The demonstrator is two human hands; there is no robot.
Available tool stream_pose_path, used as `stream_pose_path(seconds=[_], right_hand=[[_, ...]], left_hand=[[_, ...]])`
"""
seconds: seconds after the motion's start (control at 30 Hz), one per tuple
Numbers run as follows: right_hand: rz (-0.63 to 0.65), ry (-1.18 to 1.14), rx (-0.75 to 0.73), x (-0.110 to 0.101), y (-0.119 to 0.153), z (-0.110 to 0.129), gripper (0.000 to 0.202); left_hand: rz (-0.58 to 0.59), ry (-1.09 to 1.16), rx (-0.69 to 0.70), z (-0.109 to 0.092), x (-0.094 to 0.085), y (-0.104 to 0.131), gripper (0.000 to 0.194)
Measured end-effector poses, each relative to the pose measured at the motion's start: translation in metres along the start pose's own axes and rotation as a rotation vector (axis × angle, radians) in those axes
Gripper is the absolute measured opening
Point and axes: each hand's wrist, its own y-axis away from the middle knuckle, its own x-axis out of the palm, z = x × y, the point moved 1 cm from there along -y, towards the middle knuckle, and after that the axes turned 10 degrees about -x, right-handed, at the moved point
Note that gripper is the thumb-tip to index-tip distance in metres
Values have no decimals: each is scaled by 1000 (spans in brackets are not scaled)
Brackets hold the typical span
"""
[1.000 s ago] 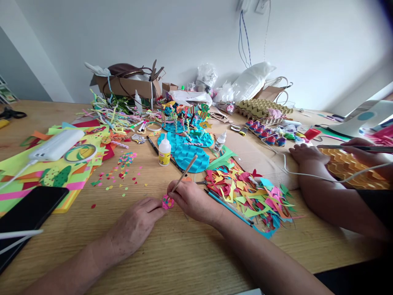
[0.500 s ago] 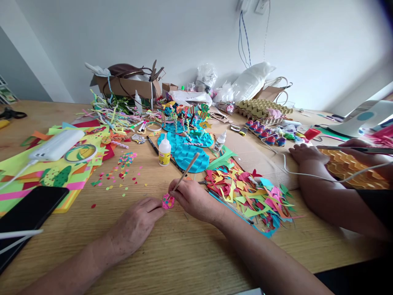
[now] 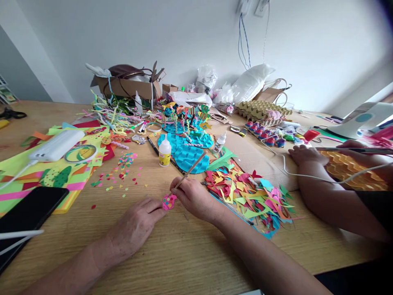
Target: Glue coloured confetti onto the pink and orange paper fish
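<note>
Left hand [image 3: 136,223]: bare, five-fingered, knuckle creases visible. Left forearm [image 3: 92,258]: bare to the lower edge of view. Right hand [image 3: 193,198]: bare at back and wrist. Right forearm [image 3: 245,241]: bare, broadening toward the elbow. Fingernail detail: too small to assess.

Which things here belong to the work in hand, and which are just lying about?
In the work, judging by the hands:
- pink dotted paper piece, touched by the left hand
- thin stick, held in the right hand
- probably loose paper dots and yellow-labelled bottle

Probably just lying about:
- black phone
- white power bank
- brown bag
</note>
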Motion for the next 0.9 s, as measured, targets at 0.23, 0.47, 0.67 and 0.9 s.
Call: stream_pose_path(seconds=[0.23, 0.47, 0.67, 0.9], right_hand=[[5, 13, -20, 3, -1, -1, 9], [30, 18, -23, 3, 0, 1, 10], [39, 30, 2, 3, -1, 0, 10], [32, 40, 21, 1, -1, 0, 9]], left_hand=[[-23, 8, 13, 2, 2, 1, 35], [-45, 2, 21, 3, 4, 2, 34], [-57, 1, 21, 1, 2, 1, 32], [-59, 1, 28, 0, 0, 0, 35]])
